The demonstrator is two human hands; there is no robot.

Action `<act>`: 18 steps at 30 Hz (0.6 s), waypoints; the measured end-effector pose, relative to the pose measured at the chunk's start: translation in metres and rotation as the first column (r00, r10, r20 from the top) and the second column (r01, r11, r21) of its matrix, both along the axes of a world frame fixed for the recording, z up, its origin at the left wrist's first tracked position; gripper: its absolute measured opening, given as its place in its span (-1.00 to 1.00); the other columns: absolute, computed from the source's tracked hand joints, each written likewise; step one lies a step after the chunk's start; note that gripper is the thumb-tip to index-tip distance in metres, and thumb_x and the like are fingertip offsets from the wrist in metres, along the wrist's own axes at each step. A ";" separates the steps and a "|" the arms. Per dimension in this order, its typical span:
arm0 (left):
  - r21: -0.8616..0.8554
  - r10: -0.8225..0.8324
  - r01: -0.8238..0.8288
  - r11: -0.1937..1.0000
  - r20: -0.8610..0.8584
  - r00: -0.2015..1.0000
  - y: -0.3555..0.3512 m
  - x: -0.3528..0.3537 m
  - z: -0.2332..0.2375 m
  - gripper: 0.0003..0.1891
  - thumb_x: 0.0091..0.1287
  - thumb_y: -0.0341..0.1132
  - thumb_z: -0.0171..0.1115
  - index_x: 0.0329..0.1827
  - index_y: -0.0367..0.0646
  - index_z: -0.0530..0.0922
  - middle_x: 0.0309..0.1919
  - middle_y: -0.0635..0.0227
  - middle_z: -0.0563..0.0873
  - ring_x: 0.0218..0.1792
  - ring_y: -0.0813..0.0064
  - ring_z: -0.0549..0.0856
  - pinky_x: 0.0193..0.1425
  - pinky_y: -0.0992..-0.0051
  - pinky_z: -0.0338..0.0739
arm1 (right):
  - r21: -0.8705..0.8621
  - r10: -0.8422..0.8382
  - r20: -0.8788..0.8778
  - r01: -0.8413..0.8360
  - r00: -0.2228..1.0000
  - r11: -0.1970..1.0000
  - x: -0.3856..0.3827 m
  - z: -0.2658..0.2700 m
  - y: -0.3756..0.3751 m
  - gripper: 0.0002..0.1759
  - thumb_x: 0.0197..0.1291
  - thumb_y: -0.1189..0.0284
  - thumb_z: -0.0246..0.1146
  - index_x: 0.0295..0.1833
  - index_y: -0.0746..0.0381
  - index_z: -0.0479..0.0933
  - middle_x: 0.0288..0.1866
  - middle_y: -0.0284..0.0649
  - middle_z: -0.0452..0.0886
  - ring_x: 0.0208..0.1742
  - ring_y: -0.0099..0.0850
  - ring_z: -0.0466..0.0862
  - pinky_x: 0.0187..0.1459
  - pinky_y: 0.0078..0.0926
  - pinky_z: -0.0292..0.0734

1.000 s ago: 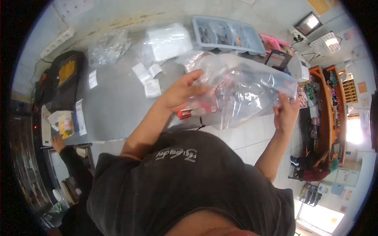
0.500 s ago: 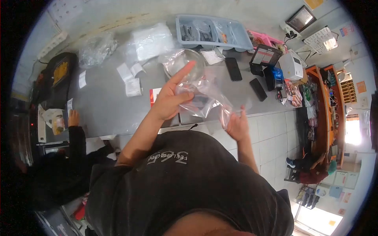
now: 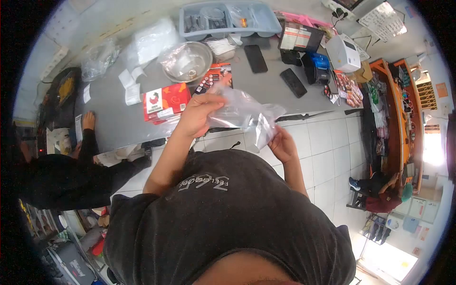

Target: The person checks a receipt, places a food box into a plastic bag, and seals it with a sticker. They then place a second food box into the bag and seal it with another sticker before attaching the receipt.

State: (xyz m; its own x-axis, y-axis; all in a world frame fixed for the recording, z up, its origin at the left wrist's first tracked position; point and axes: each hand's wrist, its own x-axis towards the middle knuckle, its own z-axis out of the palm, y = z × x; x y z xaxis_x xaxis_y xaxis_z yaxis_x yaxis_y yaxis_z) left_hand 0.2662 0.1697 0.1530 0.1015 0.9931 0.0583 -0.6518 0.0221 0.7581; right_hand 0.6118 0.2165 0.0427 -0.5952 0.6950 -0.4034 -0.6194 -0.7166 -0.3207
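Observation:
A clear plastic bag (image 3: pixel 244 110) stretches between my two hands in front of my chest, at the table's near edge. My left hand (image 3: pixel 198 113) pinches its left end between thumb and fingers. At the bag's lower right end, the fingers of my right hand (image 3: pixel 284 144) are closed on the plastic. Just left of my left hand, a red and white printed box (image 3: pixel 166 102) lies on the grey table (image 3: pixel 107 126). Behind it is a round metal bowl (image 3: pixel 202 56) with clear plastic in it. An orange and black printed leaflet (image 3: pixel 202 86) is partly hidden behind my left hand.
A light blue divided bin (image 3: pixel 232 33) stands against the wall. Two phones, one black phone (image 3: pixel 255 59) and another phone (image 3: pixel 293 82), lie to the right, near a blue and black device (image 3: pixel 316 69). Paper slips (image 3: pixel 132 94) lie left. A co-worker's hand (image 3: pixel 89 120) rests on the table.
My hands and the bag have drawn back from over the bowl toward the table's near edge. My left index finger, stretched out before, is now less extended. The view has shifted, uncovering the red box.

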 end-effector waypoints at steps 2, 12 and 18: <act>0.055 -0.082 0.081 0.995 0.016 0.997 0.003 0.016 0.000 -0.48 0.40 -0.62 0.12 0.45 -0.42 0.55 0.68 0.15 0.31 0.50 0.18 0.56 0.59 0.28 0.37 | 0.187 -0.019 -0.226 0.063 0.974 0.980 0.029 -0.001 0.005 -0.56 0.61 0.18 0.12 0.33 0.29 0.51 0.30 -0.05 0.66 0.31 -0.22 0.66 0.33 -0.22 0.63; 0.037 0.028 -0.015 0.999 -0.383 0.923 0.002 0.066 0.028 -0.10 0.45 -0.75 -0.07 0.81 0.05 -0.11 0.80 0.36 -0.26 0.61 0.22 0.36 0.10 0.23 0.86 | 0.008 -0.146 0.099 0.146 0.984 0.989 0.063 0.013 -0.017 -0.65 0.53 0.31 0.28 0.30 0.22 0.59 0.01 -0.26 0.71 -0.09 -0.41 0.70 -0.06 -0.48 0.65; 0.199 0.165 -0.036 0.979 -0.682 0.713 0.013 0.048 -0.036 -0.08 0.48 -0.57 0.17 0.82 0.05 -0.10 0.75 0.25 0.11 0.51 0.25 0.49 0.44 0.26 0.56 | 0.309 -0.130 0.475 -0.026 0.870 0.951 0.099 0.025 -0.012 -0.78 0.50 0.41 0.32 0.11 0.32 0.63 -0.11 -0.33 0.70 -0.13 -0.57 0.65 -0.11 -0.58 0.56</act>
State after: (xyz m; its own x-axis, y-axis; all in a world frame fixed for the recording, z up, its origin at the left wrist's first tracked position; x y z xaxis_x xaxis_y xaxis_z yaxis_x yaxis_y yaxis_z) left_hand 0.3144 0.1824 0.1169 0.0774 0.9825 0.1693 0.0652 -0.1745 0.9825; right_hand 0.7107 0.2049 0.0674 -0.3381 0.8517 -0.4004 -0.3625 -0.5104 -0.7798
